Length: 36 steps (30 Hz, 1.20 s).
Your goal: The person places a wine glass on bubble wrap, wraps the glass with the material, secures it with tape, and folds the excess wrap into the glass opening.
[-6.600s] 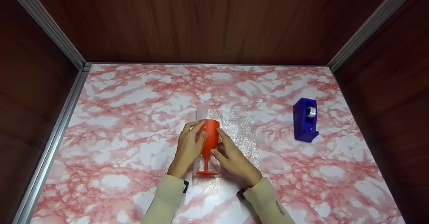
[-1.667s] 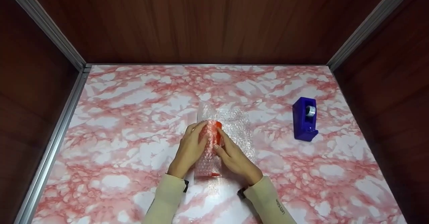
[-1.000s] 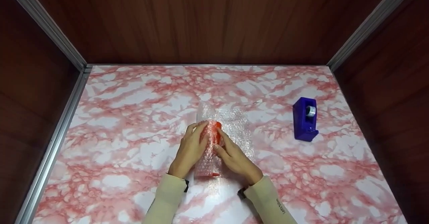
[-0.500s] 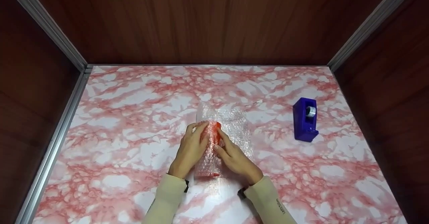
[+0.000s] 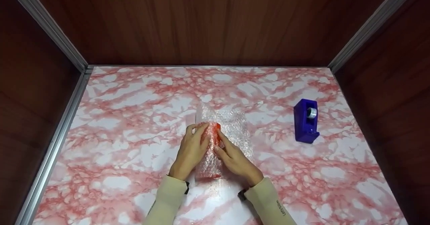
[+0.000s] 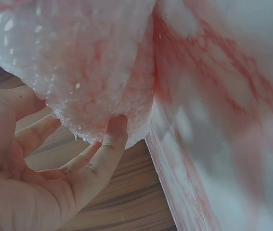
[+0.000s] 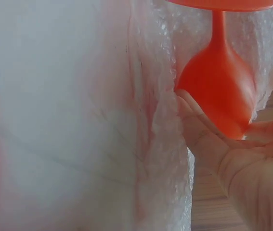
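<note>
An orange goblet (image 5: 219, 127) lies on a sheet of bubble wrap (image 5: 235, 122), its rim pointing to the back and its foot toward the person. One side of the sheet covers the left part of the goblet. My left hand (image 5: 190, 149) grips the covered side, with fingers bent against the wrap (image 6: 97, 62) in the left wrist view. My right hand (image 5: 237, 159) holds the bare right side. In the right wrist view, the goblet's bowl (image 7: 218, 86), stem and foot show uncovered, with the right hand's fingers (image 7: 191, 118) against the bowl.
A blue tape dispenser (image 5: 305, 121) with a roll of clear tape stands on the right of the red-and-white marbled table (image 5: 134, 100). Dark wood panels (image 5: 208, 23) enclose the back and sides. Wrap extends beyond the goblet toward the back and right.
Earlier the goblet lay bare on the wrap; the sheet's left part now lies over it. The sheet's right edge has shifted left. Over the last second, both hands have barely moved.
</note>
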Available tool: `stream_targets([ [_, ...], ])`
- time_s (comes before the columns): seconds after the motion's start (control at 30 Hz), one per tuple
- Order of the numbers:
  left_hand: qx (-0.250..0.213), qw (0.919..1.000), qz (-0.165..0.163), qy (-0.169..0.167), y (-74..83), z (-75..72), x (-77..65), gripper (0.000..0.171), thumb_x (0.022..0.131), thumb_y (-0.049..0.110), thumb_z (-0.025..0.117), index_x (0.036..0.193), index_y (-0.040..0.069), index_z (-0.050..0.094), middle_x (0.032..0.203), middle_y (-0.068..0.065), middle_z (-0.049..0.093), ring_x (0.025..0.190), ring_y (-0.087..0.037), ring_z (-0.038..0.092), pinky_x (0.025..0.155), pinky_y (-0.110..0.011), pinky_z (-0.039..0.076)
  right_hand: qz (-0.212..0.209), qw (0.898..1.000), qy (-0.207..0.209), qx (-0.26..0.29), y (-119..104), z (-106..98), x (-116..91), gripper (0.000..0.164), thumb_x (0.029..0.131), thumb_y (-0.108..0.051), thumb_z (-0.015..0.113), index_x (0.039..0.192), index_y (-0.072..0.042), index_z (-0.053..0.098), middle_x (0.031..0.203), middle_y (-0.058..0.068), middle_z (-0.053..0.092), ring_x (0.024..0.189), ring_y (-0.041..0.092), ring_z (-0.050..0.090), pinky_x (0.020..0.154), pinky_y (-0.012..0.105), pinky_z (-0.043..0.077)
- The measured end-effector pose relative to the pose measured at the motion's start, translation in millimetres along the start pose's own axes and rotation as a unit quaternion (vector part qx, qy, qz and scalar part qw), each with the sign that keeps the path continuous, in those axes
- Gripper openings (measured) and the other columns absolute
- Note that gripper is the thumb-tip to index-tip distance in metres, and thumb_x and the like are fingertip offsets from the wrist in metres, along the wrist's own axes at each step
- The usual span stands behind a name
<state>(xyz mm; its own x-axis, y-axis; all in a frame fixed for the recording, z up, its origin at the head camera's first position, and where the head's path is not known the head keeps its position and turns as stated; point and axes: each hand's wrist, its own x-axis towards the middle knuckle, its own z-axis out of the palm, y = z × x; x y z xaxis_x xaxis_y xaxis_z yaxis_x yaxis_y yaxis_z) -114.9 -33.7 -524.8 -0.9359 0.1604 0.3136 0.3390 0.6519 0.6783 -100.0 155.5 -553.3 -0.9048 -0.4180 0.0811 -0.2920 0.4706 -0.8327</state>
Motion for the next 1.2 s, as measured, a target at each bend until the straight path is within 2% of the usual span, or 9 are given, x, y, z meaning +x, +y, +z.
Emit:
stream_targets([
  [0.17, 0.011, 0.9999, -0.002, -0.003, 1.5, -0.6, -0.8, 0.044, 0.096, 0.017, 0.068, 0.138, 0.008, 0.060, 0.129, -0.025, 0.051, 0.104, -0.041, 0.062, 0.088, -0.051, 0.051, 0.006, 1.000, -0.008, 0.004, 0.7, -0.2, -0.9, 0.068, 0.107, -0.039, 0.046, 0.162, -0.019, 0.013, 0.155, 0.015, 0.038, 0.114, 0.026, 0.061, 0.102, 0.045, 0.044],
  [0.27, 0.016, 0.9998, -0.008, -0.007, 2.2, -0.9, -1.2, 0.044, 0.096, 0.019, 0.068, 0.139, 0.009, 0.060, 0.130, -0.024, 0.050, 0.106, -0.041, 0.061, 0.088, -0.051, 0.051, 0.017, 1.000, -0.012, 0.009, 1.6, -0.5, -1.0, 0.068, 0.106, -0.041, 0.046, 0.163, -0.023, 0.012, 0.156, 0.013, 0.038, 0.107, 0.025, 0.065, 0.099, 0.045, 0.046],
  [0.3, 0.017, 0.9998, -0.010, -0.008, 2.3, -0.9, -1.3, 0.044, 0.097, 0.020, 0.068, 0.139, 0.009, 0.060, 0.130, -0.024, 0.049, 0.107, -0.040, 0.060, 0.089, -0.051, 0.051, 0.020, 1.000, -0.012, 0.008, 1.6, -0.6, -1.0, 0.068, 0.106, -0.042, 0.046, 0.163, -0.024, 0.012, 0.156, 0.012, 0.038, 0.110, 0.026, 0.063, 0.101, 0.046, 0.045],
  [0.5, 0.016, 0.9998, -0.008, -0.005, 1.5, 1.7, -3.7, 0.049, 0.095, 0.023, 0.071, 0.141, 0.012, 0.059, 0.134, -0.025, 0.045, 0.110, -0.041, 0.058, 0.089, -0.052, 0.050, 0.019, 1.000, -0.012, 0.006, 1.8, 0.7, -1.0, 0.069, 0.107, -0.042, 0.044, 0.163, -0.023, 0.009, 0.157, 0.015, 0.034, 0.134, 0.036, 0.045, 0.111, 0.048, 0.033],
  [0.6, 0.019, 0.9998, -0.008, -0.003, 1.2, 3.5, -4.5, 0.051, 0.094, 0.025, 0.072, 0.142, 0.013, 0.059, 0.135, -0.025, 0.044, 0.112, -0.041, 0.056, 0.090, -0.052, 0.050, 0.016, 1.000, -0.010, 0.011, 1.7, 1.6, -1.0, 0.069, 0.106, -0.042, 0.044, 0.163, -0.023, 0.009, 0.157, 0.016, 0.034, 0.127, 0.035, 0.052, 0.109, 0.047, 0.036],
  [0.87, 0.033, 0.9991, -0.027, -0.008, 2.5, 6.7, -3.7, 0.051, 0.093, 0.027, 0.073, 0.141, 0.016, 0.059, 0.135, -0.022, 0.044, 0.110, -0.041, 0.057, 0.086, -0.053, 0.051, 0.005, 0.999, -0.002, 0.033, 4.0, 1.9, -0.6, 0.070, 0.107, -0.035, 0.046, 0.163, -0.017, 0.008, 0.156, 0.018, 0.034, 0.124, 0.031, 0.052, 0.107, 0.050, 0.037],
  [0.97, 0.034, 0.9988, -0.034, -0.011, 3.8, 7.1, -3.1, 0.052, 0.093, 0.029, 0.073, 0.142, 0.016, 0.059, 0.135, -0.022, 0.045, 0.110, -0.041, 0.057, 0.086, -0.052, 0.051, 0.009, 0.999, 0.005, 0.046, 3.2, 0.9, -1.0, 0.071, 0.107, -0.033, 0.047, 0.162, -0.013, 0.007, 0.158, 0.018, 0.031, 0.105, 0.025, 0.062, 0.100, 0.046, 0.044],
  [1.1, 0.036, 0.9989, -0.030, -0.010, 4.9, 7.3, -2.8, 0.052, 0.093, 0.029, 0.073, 0.142, 0.016, 0.059, 0.134, -0.021, 0.045, 0.109, -0.041, 0.057, 0.084, -0.052, 0.052, 0.000, 0.998, 0.015, 0.053, 0.3, -0.6, -2.4, 0.072, 0.107, -0.028, 0.048, 0.161, -0.007, 0.006, 0.158, 0.021, 0.026, 0.090, 0.018, 0.065, 0.089, 0.041, 0.051],
  [1.2, 0.043, 0.9988, -0.022, -0.005, 4.7, 7.3, -3.0, 0.051, 0.093, 0.029, 0.073, 0.141, 0.016, 0.059, 0.132, -0.021, 0.045, 0.107, -0.041, 0.058, 0.080, -0.052, 0.053, -0.019, 0.999, 0.019, 0.041, -3.2, -1.4, -3.2, 0.071, 0.107, -0.027, 0.049, 0.161, -0.007, 0.007, 0.158, 0.020, 0.023, 0.097, 0.018, 0.064, 0.087, 0.039, 0.053],
])
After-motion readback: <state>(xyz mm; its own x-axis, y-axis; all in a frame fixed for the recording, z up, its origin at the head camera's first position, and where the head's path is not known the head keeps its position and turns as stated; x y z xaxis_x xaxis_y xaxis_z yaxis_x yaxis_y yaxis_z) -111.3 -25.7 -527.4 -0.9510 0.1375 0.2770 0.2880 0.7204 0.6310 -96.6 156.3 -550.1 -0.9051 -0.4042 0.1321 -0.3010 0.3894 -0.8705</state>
